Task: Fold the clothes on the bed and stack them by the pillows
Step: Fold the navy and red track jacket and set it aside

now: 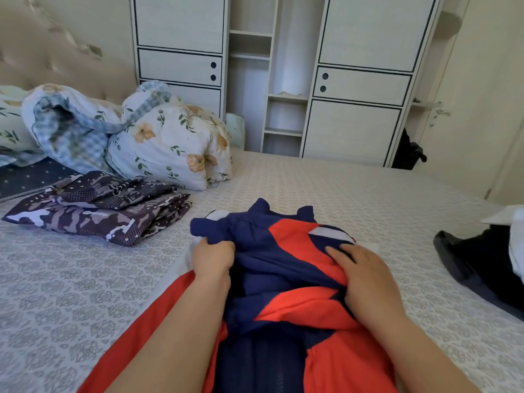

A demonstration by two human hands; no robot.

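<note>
Red-and-navy jacket lying lower centre of frame on the bed, bottom part running out of the lower edge. Thin, slick-looking sports fabric with a mesh lining showing at bottom centre; likely light, floppy, no stiffness, prone to sliding on itself and springing out of a crease. Not fragile.

Left hand at centre frame, grip closed around a bunched navy fold at the jacket's left edge. Right hand right of centre, fingers spread over the top of the fabric, thumb apparently tucked under a red panel, so a loose hold on the cloth rather than a flat press.

Handling judgement: best taken at seams, hem or shoulder line, both sides at once, then pressed flat after each fold to keep it from slipping back. Bunched mid-section needs smoothing first.

Around it:
- Folded camo-print garment at left of frame, just in front of the pillows, touching or nearly touching them. Looks like the start of the stack.
- Dark garment with something white at right edge of frame, well apart from the jacket, looks not yet folded.
- Wardrobe across the top of frame, tufted headboard upper left.

In the way: nothing between jacket and camo stack, open bedspread only. Stack top uneven, so a slick jacket may slide off if set down crooked.
</note>
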